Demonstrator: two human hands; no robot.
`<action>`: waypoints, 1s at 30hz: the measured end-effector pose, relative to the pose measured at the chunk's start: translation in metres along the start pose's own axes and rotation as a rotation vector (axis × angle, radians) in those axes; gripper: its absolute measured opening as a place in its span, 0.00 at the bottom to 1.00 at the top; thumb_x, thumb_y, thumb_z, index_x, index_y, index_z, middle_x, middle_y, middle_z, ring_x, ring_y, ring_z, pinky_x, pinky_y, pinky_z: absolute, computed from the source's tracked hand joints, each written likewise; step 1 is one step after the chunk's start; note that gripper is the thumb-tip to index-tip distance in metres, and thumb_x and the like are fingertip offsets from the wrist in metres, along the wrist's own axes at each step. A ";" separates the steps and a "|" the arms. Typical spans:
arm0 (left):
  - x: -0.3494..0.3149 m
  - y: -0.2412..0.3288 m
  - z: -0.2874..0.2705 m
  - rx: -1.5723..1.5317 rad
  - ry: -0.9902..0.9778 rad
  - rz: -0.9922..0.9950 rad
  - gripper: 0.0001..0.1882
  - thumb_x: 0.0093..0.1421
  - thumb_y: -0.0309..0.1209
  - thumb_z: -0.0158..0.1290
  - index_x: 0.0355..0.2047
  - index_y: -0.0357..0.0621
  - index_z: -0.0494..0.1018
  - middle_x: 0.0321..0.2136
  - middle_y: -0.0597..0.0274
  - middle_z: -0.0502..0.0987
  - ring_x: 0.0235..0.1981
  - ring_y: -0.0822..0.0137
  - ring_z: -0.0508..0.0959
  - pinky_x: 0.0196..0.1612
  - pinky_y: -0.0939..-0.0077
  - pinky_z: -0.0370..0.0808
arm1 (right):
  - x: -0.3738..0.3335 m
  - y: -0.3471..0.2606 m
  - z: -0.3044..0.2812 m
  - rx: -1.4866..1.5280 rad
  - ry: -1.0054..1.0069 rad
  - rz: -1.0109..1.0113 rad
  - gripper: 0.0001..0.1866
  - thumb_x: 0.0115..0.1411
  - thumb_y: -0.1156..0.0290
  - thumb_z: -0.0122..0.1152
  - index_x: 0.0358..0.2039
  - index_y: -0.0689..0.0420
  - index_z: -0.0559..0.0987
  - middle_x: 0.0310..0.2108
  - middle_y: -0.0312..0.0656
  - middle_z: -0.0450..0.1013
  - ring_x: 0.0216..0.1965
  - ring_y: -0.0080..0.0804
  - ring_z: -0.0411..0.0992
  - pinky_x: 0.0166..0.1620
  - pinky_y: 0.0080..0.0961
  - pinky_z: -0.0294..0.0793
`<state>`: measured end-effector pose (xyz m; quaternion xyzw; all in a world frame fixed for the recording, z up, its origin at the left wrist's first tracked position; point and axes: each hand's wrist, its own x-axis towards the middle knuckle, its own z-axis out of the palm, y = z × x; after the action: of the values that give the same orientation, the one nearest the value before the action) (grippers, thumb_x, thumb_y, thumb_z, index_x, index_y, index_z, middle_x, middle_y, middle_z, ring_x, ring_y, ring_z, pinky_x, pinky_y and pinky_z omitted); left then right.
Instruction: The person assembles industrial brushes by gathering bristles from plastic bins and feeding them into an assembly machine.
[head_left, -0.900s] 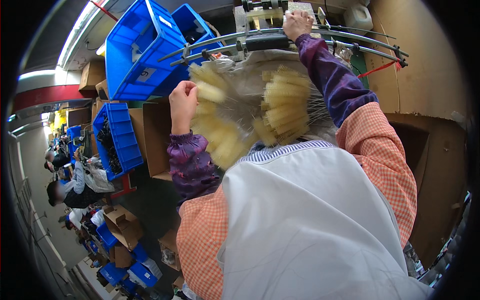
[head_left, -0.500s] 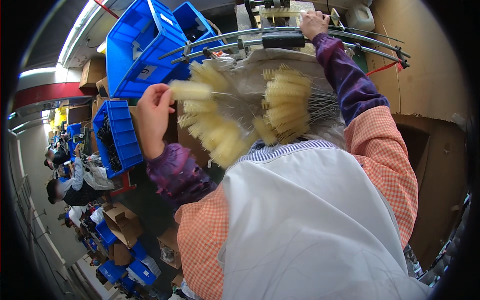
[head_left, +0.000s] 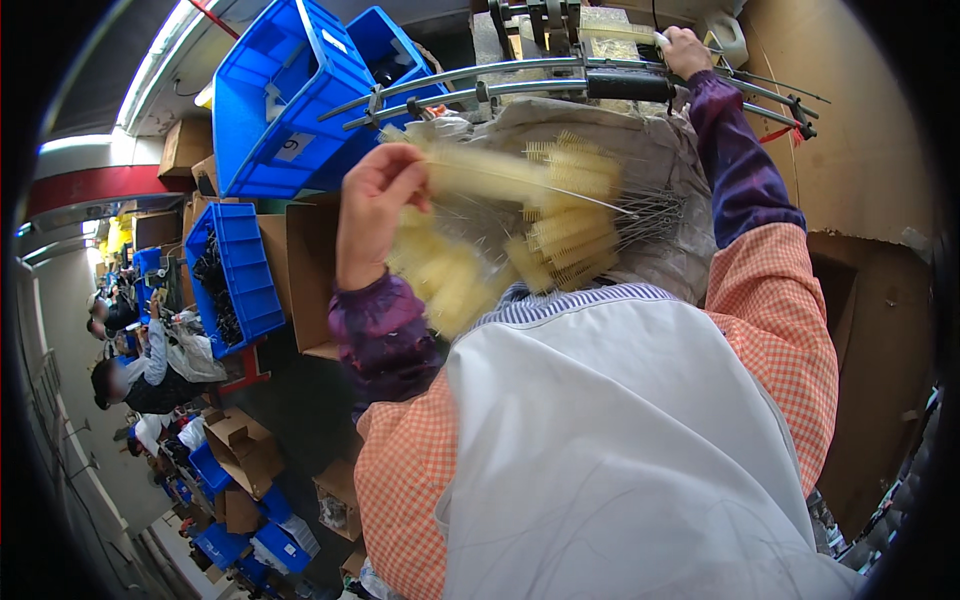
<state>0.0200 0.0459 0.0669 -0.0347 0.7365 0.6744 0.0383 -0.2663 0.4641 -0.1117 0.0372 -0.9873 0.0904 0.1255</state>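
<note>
My left hand (head_left: pixel 383 205) pinches the end of a pale yellow cylindrical bottle brush (head_left: pixel 485 176), blurred by motion. Its thin wire stem points right, above one pile of brushes (head_left: pixel 575 225) whose stems lie to the right. Below my left hand is another pile of yellow brushes (head_left: pixel 440 275), partly covered by that hand. At the far side, my right hand (head_left: pixel 688 52) is closed at the white-tipped right end of another brush (head_left: pixel 615 32) in a metal machine (head_left: pixel 545 28). The fingers partly hide that end.
Two curved-looking metal rails (head_left: pixel 470 88) with a black sleeve (head_left: pixel 630 86) cross beyond the piles. Blue crates (head_left: pixel 270 110) stand at left, another crate (head_left: pixel 240 275) holds dark parts, and a cardboard box (head_left: pixel 315 270) sits beside it. Cardboard (head_left: pixel 840 130) walls the right. Other people work far left.
My left hand has swung right with its brush, from the left pile toward the right one. My right hand, the brush at the machine and the black sleeve have shifted right.
</note>
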 end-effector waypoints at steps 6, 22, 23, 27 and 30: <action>0.033 -0.012 0.068 -0.131 -0.119 0.054 0.04 0.56 0.23 0.48 0.33 0.38 0.69 0.24 0.64 0.73 0.23 0.76 0.74 0.23 0.85 0.70 | -0.063 -0.020 -0.104 0.465 -0.626 -0.128 0.14 0.56 0.63 0.52 0.36 0.59 0.76 0.23 0.38 0.73 0.26 0.25 0.72 0.28 0.24 0.71; 0.003 -0.089 -0.037 1.498 0.274 -0.386 0.29 0.49 0.50 0.53 0.48 0.47 0.65 0.45 0.53 0.68 0.47 0.52 0.67 0.46 0.61 0.66 | -0.017 -0.080 -0.010 0.071 0.057 -0.265 0.11 0.54 0.66 0.48 0.36 0.50 0.75 0.34 0.44 0.73 0.40 0.42 0.69 0.39 0.36 0.70; 0.001 -0.092 -0.041 1.450 0.263 -0.446 0.28 0.49 0.48 0.53 0.47 0.48 0.66 0.45 0.53 0.68 0.47 0.51 0.68 0.46 0.60 0.67 | -0.013 -0.077 -0.005 0.021 0.038 -0.235 0.11 0.54 0.65 0.48 0.36 0.49 0.75 0.35 0.45 0.73 0.41 0.43 0.69 0.40 0.36 0.69; -0.011 -0.110 -0.070 1.313 0.248 -0.438 0.26 0.49 0.46 0.54 0.44 0.44 0.68 0.41 0.50 0.72 0.44 0.52 0.71 0.44 0.61 0.68 | -0.010 -0.088 -0.011 0.198 -0.057 -0.213 0.11 0.53 0.65 0.47 0.35 0.50 0.75 0.33 0.49 0.72 0.38 0.47 0.70 0.40 0.40 0.69; -0.009 -0.115 -0.075 1.276 0.245 -0.382 0.27 0.48 0.46 0.54 0.43 0.41 0.68 0.40 0.49 0.73 0.43 0.52 0.71 0.44 0.63 0.69 | -0.009 -0.087 -0.004 0.177 -0.049 -0.170 0.11 0.53 0.65 0.47 0.35 0.49 0.75 0.32 0.51 0.72 0.36 0.49 0.70 0.39 0.42 0.69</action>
<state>0.0405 -0.0390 -0.0394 -0.2110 0.9704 0.0801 0.0860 -0.2483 0.3799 -0.0952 0.1337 -0.9715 0.1655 0.1048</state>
